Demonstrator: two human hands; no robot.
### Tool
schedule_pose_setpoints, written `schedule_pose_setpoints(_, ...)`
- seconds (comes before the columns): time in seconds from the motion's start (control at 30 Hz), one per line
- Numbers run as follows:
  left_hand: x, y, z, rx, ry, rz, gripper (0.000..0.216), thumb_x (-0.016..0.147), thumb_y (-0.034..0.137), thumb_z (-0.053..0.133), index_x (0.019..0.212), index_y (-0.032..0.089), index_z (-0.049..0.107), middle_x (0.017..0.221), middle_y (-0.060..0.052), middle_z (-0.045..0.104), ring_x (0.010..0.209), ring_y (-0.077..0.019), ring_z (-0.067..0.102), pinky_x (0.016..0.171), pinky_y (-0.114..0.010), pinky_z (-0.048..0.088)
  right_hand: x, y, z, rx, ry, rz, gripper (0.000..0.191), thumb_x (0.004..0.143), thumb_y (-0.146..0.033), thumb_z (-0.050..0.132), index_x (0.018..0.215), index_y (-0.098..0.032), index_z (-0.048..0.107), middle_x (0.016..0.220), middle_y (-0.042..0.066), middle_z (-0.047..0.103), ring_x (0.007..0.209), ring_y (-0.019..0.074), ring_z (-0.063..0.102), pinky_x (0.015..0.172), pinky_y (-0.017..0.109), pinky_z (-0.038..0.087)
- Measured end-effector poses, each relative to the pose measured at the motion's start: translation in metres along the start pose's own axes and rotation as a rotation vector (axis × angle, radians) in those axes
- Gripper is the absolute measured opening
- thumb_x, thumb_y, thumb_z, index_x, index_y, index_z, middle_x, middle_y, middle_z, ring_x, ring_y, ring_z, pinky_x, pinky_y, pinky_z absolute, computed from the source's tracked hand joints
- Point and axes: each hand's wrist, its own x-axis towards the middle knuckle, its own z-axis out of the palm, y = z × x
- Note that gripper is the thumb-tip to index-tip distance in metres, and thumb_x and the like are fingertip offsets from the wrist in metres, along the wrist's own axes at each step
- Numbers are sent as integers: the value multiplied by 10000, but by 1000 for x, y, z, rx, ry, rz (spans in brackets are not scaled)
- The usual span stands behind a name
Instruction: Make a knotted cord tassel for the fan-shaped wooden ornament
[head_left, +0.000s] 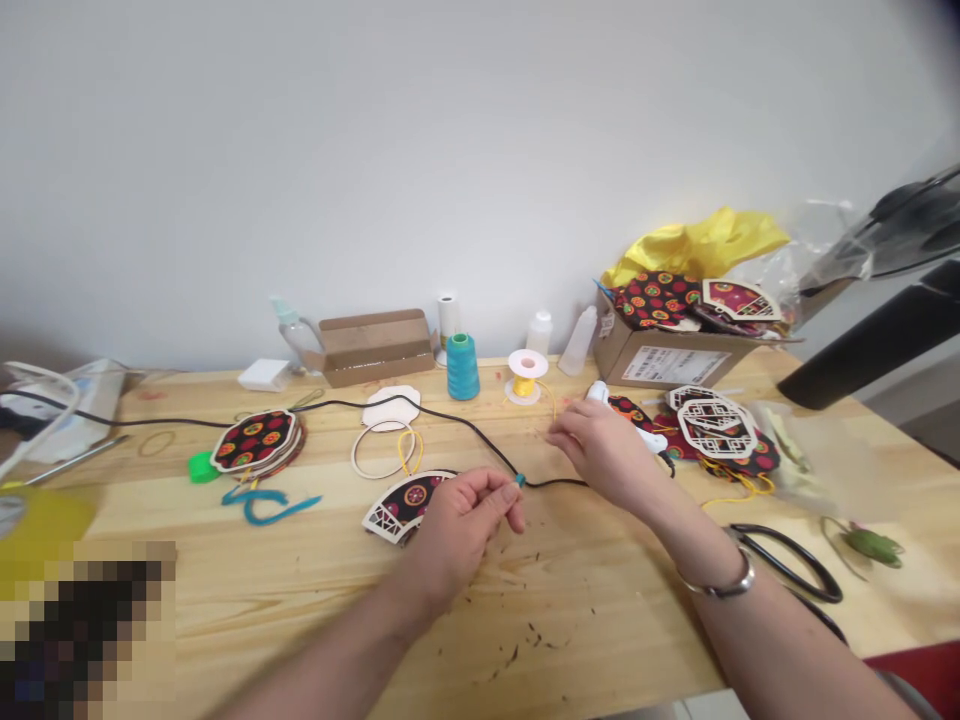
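A small teal bit (pixel 520 481) sits pinched at my left hand's (pixel 476 515) fingertips; it looks light and soft, best gripped by its end. My right hand's (pixel 604 445) fingers are bunched, holding what I can't tell. Beside my left, the fan-shaped piece (pixel 409 503) seems stiff, its lattice fragile.

Bright, diffuse light falls fairly evenly over my left hand (pixel 465 520), my right hand (pixel 600 450) and the wooden table (pixel 255 580), leaving soft shadows and a glint on my bracelet (pixel 748 575), while wide-angle distortion bends the edges, 1 upper corner darkens and coarse pixels (pixel 82 640) blot the lower left.
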Motion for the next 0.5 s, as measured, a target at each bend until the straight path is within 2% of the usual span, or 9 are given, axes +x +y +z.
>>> schedule_pose_setpoints(0.07, 0, 0, 1, -4, 43, -11, 298, 815, 412, 560, 667, 154, 580, 585, 17, 553, 407, -45, 242, 399, -211, 167, 3, 4, 2, -310, -17, 30, 199, 858, -176, 497, 791, -105, 671, 918, 171, 627, 906, 275, 512, 789, 375, 383)
schedule_pose_setpoints(0.13, 1, 1, 1, -13, 64, -12, 304, 812, 411, 564, 650, 153, 573, 546, 32, 510, 403, -43, 232, 395, -207, 160, 5, 5, 4, -417, -67, 60, 191, 819, -93, 483, 798, -77, 673, 918, 207, 614, 901, 300, 503, 757, 389, 374)
schedule_pose_setpoints(0.23, 1, 2, 1, -12, 64, -3, 312, 807, 412, 569, 636, 151, 570, 517, 41, 479, 406, -44, 243, 396, -200, 166, 6, 2, 9, -409, -87, 82, 235, 769, -10, 452, 824, -57, 676, 902, 217, 614, 899, 313, 506, 706, 382, 369)
schedule_pose_setpoints(0.33, 2, 1, 1, -8, 61, -12, 311, 800, 417, 575, 641, 149, 578, 564, 20, 533, 407, -42, 257, 393, -197, 179, 6, 0, 12, -379, -91, 107, 245, 742, 8, 455, 823, -52, 678, 895, 214, 624, 901, 312, 514, 697, 372, 364)
schedule_pose_setpoints(0.43, 1, 0, 1, -7, 59, -12, 304, 797, 416, 578, 651, 149, 583, 608, 2, 574, 407, -39, 263, 393, -198, 184, 7, 3, 13, -314, -59, 162, 216, 722, 1, 484, 787, -69, 677, 886, 191, 643, 887, 280, 534, 724, 341, 366)
schedule_pose_setpoints(0.5, 1, -1, 1, -17, 55, -7, 298, 795, 411, 580, 655, 149, 585, 605, 1, 577, 409, -39, 269, 395, -197, 184, 9, 8, 11, -253, -6, 235, 193, 759, -51, 484, 767, -90, 674, 871, 163, 658, 852, 246, 554, 717, 310, 374)
